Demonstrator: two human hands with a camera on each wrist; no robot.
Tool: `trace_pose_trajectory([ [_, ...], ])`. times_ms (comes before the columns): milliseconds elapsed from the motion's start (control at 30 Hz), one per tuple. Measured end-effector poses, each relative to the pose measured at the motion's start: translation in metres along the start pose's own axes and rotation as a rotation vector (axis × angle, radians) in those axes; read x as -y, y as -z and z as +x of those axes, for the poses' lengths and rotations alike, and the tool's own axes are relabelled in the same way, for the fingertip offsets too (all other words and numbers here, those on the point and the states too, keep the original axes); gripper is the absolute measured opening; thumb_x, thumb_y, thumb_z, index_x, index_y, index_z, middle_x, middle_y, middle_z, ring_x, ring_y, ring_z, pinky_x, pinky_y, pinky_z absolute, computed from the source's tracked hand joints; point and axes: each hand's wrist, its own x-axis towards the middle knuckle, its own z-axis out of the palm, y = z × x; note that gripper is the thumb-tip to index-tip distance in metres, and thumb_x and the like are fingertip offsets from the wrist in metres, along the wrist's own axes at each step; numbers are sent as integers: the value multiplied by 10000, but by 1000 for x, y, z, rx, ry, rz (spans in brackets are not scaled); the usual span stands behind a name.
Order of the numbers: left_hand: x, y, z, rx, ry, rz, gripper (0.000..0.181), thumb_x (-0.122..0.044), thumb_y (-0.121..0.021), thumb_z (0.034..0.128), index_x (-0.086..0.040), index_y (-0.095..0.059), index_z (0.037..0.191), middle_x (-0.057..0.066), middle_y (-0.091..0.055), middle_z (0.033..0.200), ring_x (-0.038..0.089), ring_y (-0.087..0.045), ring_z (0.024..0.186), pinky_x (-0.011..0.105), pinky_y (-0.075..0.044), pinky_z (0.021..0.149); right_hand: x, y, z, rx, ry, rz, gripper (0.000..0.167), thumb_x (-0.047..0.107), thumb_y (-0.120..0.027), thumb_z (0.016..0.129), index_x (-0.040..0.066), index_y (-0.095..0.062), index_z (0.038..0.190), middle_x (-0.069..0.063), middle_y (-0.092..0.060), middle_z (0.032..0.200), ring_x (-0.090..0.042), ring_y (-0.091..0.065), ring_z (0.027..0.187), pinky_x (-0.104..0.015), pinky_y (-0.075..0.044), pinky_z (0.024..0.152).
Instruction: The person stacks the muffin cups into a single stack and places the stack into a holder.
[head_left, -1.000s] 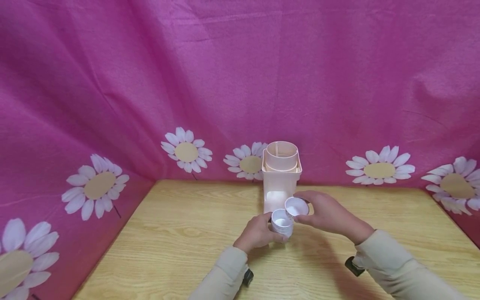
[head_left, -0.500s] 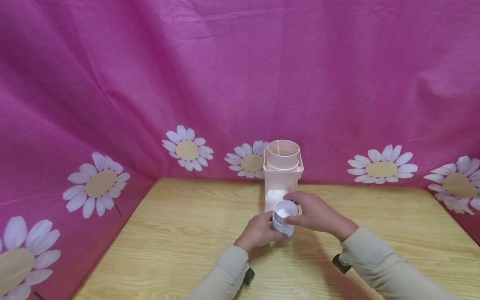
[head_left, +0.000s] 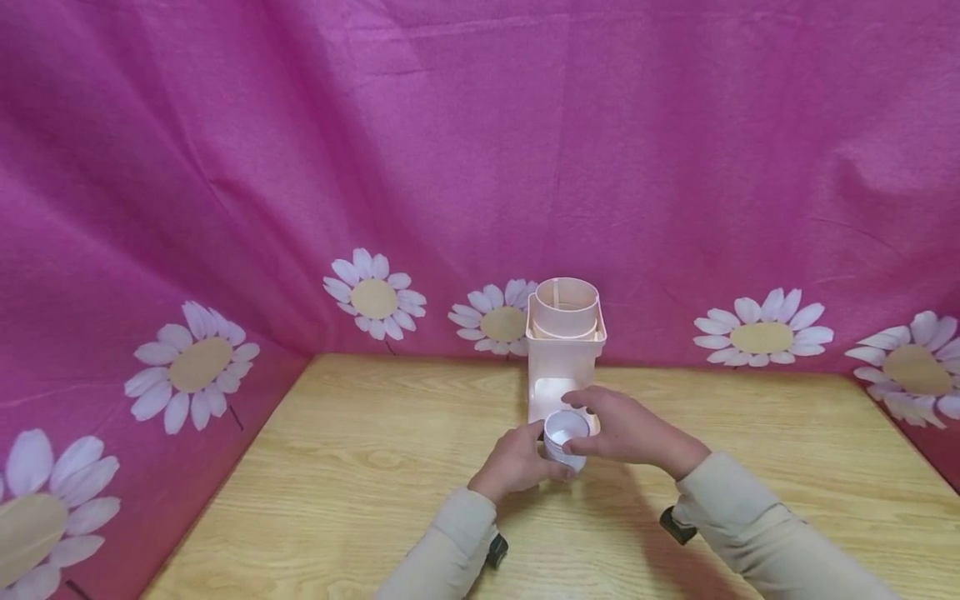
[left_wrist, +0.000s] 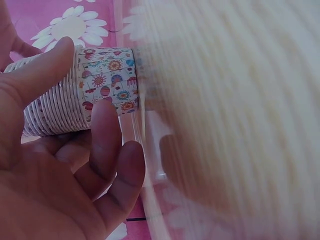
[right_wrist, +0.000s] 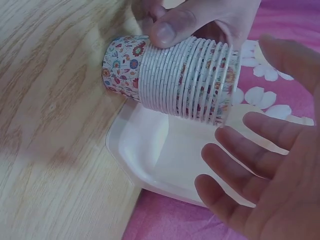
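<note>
My left hand (head_left: 517,460) grips a nested stack of paper cups (head_left: 564,450) around its side, low over the wooden table. In the right wrist view the stacked paper cups (right_wrist: 175,82) show many white rolled rims and a colourful flower print on the bottom cup. The left thumb (left_wrist: 52,70) presses along the rims. My right hand (head_left: 630,427) is at the mouth of the stack, fingers spread and holding nothing. In the right wrist view the right hand's fingers (right_wrist: 245,155) lie close to the top rim; whether a fingertip touches it I cannot tell.
Right behind the hands stands a pale pink plastic holder (head_left: 562,358) with a round tube on top and a recess at its front. The wooden table (head_left: 360,475) ends at a pink daisy-print cloth (head_left: 480,167) at the back and left.
My right hand has brought a separate cup left onto the stack's mouth, where it has sunk in among the others. The right fingers have let go of it. The left hand has stayed put.
</note>
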Motion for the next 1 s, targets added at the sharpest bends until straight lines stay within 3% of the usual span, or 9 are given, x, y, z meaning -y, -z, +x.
trace_pose_trajectory([
  [100, 0, -1, 0, 11, 13, -28, 585, -309, -893, 713, -190, -654, 1233, 6, -711, 1172, 157, -611, 1002, 362, -512, 906, -1, 1, -3, -5, -20, 11, 551, 287, -772, 836, -40, -611, 1250, -209, -682, 1173, -361, -651, 1049, -512, -532, 889],
  [300, -1, -4, 0, 50, 27, -117, 595, -304, -885, 731, -200, -628, 1258, -26, -694, 1216, 170, -608, 1144, 423, -499, 989, -20, 2, -12, -32, -79, 13, 442, 275, -652, 940, -38, -611, 1250, -202, -695, 1145, -351, -662, 1020, -496, -548, 852],
  [400, 0, -2, 0, 48, 35, -131, 595, -307, -885, 730, -197, -624, 1253, -33, -692, 1208, 166, -604, 1139, 442, -493, 1006, -36, 0, -12, -40, -97, -18, 403, 251, -633, 948, -49, -630, 1218, -213, -704, 1120, -361, -668, 1003, -511, -547, 855],
  [600, 2, 1, -2, 37, 18, -111, 606, -304, -890, 721, -176, -627, 1252, -21, -696, 1198, 182, -602, 1160, 453, -473, 1043, -54, -9, -8, -79, -58, -83, 347, 171, -716, 867, -54, -670, 1128, -214, -714, 1048, -377, -671, 961, -517, -540, 859],
  [800, 6, 9, -5, 26, -21, -103, 616, -293, -887, 724, -149, -624, 1262, 4, -696, 1207, 210, -606, 1176, 463, -478, 1036, -59, -24, 4, -128, -24, -149, 291, 102, -720, 833, -47, -688, 1081, -180, -707, 1021, -354, -669, 968, -503, -540, 893],
  [1000, 14, 16, -15, 12, 4, -116, 658, -285, -884, 729, -144, -605, 1307, 16, -690, 1234, 243, -598, 1212, 511, -459, 1057, -61, -42, 15, -98, 78, -226, 245, 82, -698, 862, -60, -690, 1062, -202, -688, 1062, -358, -666, 1002, -479, -548, 907],
])
